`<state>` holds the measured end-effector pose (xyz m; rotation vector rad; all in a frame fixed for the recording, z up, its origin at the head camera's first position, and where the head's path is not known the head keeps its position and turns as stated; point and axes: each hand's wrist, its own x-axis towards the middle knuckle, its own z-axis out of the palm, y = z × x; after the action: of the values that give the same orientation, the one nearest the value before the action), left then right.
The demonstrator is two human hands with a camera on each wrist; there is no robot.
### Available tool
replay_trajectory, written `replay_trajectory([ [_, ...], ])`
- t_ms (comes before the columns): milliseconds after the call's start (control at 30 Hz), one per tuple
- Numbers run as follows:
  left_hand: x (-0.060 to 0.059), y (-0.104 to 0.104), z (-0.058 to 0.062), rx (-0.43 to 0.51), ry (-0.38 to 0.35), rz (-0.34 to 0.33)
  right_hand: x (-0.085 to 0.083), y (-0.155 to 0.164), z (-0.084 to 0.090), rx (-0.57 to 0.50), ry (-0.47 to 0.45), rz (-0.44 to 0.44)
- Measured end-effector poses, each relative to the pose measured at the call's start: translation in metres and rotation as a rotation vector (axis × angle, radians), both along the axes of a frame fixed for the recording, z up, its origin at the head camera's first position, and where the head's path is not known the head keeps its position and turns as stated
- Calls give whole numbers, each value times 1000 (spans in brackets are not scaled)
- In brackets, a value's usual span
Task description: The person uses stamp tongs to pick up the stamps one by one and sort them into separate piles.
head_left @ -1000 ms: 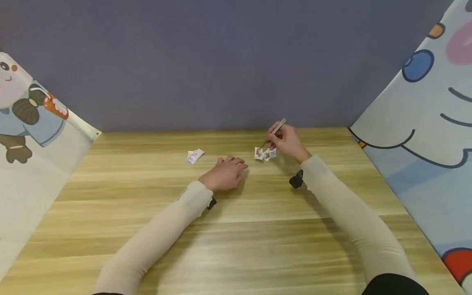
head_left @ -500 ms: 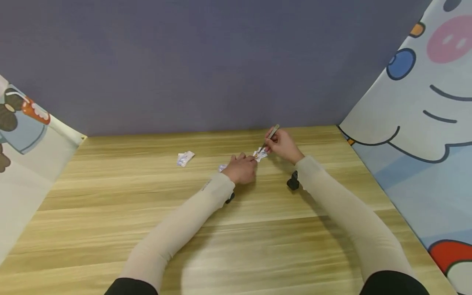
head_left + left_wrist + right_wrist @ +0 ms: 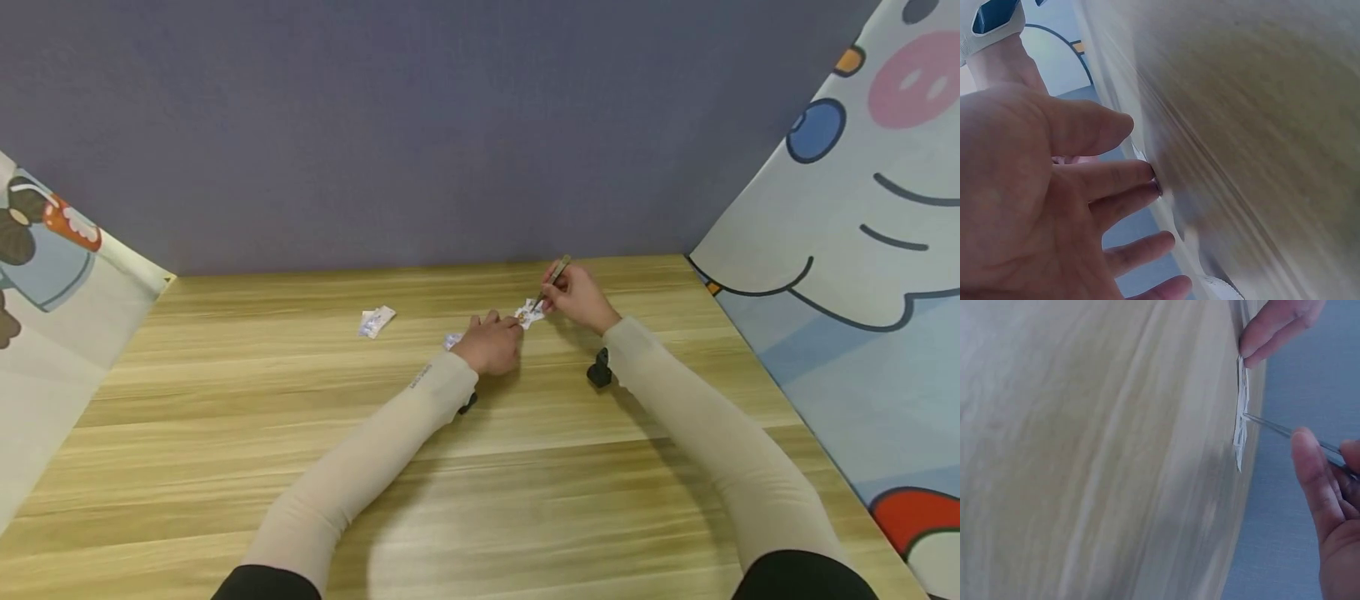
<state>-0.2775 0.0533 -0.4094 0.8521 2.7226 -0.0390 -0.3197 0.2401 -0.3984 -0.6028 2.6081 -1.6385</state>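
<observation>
In the head view a small cluster of white printed paper pieces point(image 3: 528, 315) lies on the wooden table, between my two hands. My left hand point(image 3: 491, 346) rests beside it with fingers fairly straight, the fingertips touching the near left edge of the pieces. Pinched in my right hand point(image 3: 581, 300) is a pair of metal tweezers point(image 3: 558, 271). Their tips touch the flat pieces point(image 3: 1241, 412), as the right wrist view shows. Another small piece point(image 3: 452, 342) peeks out to the left of my left hand, partly covered by it.
Farther left on the wooden table point(image 3: 300, 417) lies a small pile of similar white pieces point(image 3: 377, 322). A grey-blue wall panel point(image 3: 420, 150) rises behind the table's back edge. Cartoon-printed panels point(image 3: 862, 250) flank the sides.
My left hand has moved right to the cluster, uncovering a small piece on its left. The cluster's pieces, earlier side by side, now overlap. The camera has turned slightly. Little differs over the last half second.
</observation>
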Motion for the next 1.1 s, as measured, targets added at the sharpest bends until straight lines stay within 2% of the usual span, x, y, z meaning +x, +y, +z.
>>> replay_trajectory([
  [200, 0, 0, 1, 13, -25, 26, -13, 4, -15, 48, 16, -33],
  [367, 2, -6, 5, 48, -24, 30, -15, 3, -17, 68, 25, -47],
  [600, 13, -36, 16, 140, -1, 27, -9, 2, -9, -9, 17, -85],
  [800, 17, -69, 18, 194, -11, 40, -3, -10, -1, 13, 49, -39],
  [1033, 23, -101, 14, 207, -32, 62, 22, -43, 19, 35, 46, 94],
  [1100, 26, -106, 13, 206, -38, 62, 23, -50, 14, 49, 45, 132],
])
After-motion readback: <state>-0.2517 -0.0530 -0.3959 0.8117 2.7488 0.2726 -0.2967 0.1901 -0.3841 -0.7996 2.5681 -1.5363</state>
